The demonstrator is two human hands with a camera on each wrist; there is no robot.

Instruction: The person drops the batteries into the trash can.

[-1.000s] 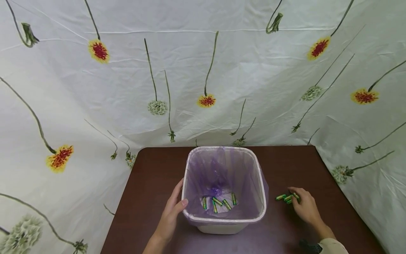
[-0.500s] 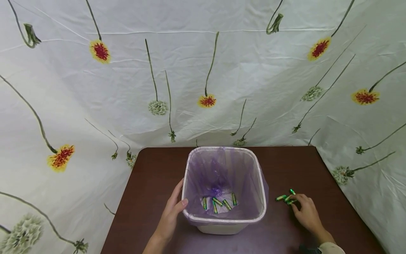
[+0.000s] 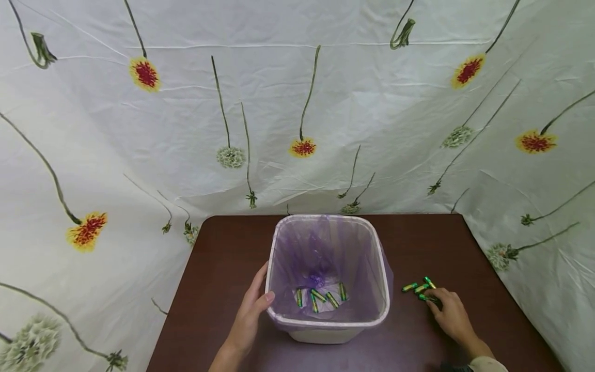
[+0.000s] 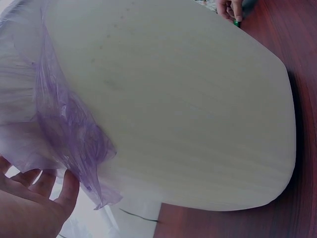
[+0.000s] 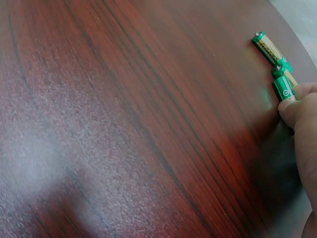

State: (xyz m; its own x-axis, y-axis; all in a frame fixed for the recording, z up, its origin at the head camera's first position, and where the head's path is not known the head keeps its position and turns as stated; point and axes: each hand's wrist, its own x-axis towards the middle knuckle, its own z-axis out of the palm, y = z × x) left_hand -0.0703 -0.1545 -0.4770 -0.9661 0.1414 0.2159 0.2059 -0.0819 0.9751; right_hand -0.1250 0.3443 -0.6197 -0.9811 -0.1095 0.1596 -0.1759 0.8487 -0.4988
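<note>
A pale trash bin (image 3: 321, 336) with a thin purple bag (image 3: 297, 243) stands on the table. Several green and gold batteries (image 3: 318, 295) lie at its bottom. My left hand (image 3: 246, 318) grips the bin's left rim, thumb at the edge. Bunched bag film hangs by its fingers (image 4: 69, 191) in the left wrist view. Right of the bin, my right hand (image 3: 450, 312) pinches a battery (image 5: 283, 89) between thumb and finger, low at the tabletop. Three loose batteries lie just beyond it, among them one nearer the bin (image 3: 409, 287) and one farthest back (image 3: 429, 282).
The dark red-brown table (image 3: 228, 248) extends on both sides of the bin. A white flower-printed cloth (image 3: 372, 113) hangs behind and along the sides. The bin's tall wall (image 4: 198, 109) fills most of the left wrist view.
My right hand has drawn back slightly toward me, bringing one battery apart from the small pile and uncovering the farthest one. The left hand and bin have stayed in place.
</note>
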